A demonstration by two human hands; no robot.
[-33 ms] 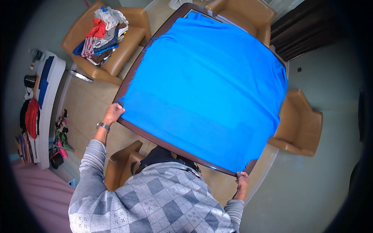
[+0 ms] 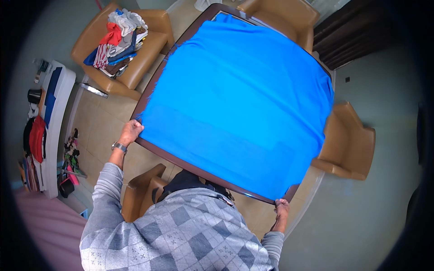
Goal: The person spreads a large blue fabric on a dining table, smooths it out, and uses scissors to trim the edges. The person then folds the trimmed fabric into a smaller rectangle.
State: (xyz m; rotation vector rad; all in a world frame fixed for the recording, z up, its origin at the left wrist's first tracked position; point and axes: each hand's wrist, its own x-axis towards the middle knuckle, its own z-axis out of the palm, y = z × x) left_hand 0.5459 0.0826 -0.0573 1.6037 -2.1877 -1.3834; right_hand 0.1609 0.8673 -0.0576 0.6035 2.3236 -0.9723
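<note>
A large bright blue cloth (image 2: 235, 90) lies spread over a dark wooden table (image 2: 181, 163), covering most of its top. Its left edge is frayed, with loose threads, and a few soft creases run across the right half. At the near left corner of the cloth, my left hand (image 2: 131, 131) is closed, pinching the fabric between thumb and fingers. My right hand (image 2: 282, 208) grips the near right corner, fingers closed at the table's edge. Between both hands the near edge of the cloth is stretched along the front of the table.
Tan armchairs stand around the table: one at the far left (image 2: 149, 63) bears a pile of folded clothes (image 2: 118, 43), others are at the back (image 2: 289, 18), right (image 2: 348, 144) and close to my legs (image 2: 135, 198). A white shelf (image 2: 63, 99) with garments stands left.
</note>
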